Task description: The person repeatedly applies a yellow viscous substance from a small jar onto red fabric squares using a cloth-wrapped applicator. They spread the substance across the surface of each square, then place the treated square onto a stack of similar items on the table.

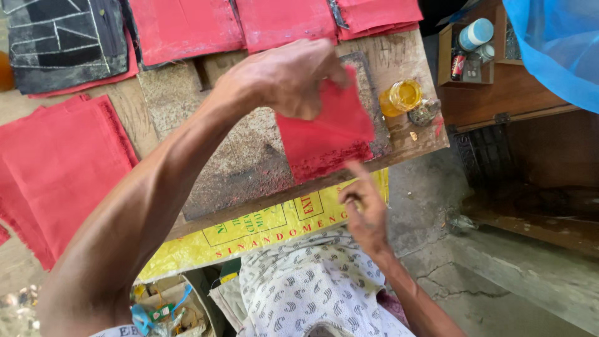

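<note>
The wooden counter (399, 56) lies beneath both hands. The left hand (284, 78) pinches a red cloth square (327, 134) by its upper edge, lifting it. Just below it, the right hand (365, 215) is loosely curled, forefinger touching the cloth's lower corner. A jar of yellow liquid (401, 97) stands just right of the cloth.

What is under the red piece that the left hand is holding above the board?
Under the red piece lies a dark, worn slab on the wooden board. The slab part directly beneath is covered. The left hand pinches its top edge.

Small craft workshop: worn wooden bench (399, 59), red cut pieces (59, 162), glue jar (402, 95).
</note>
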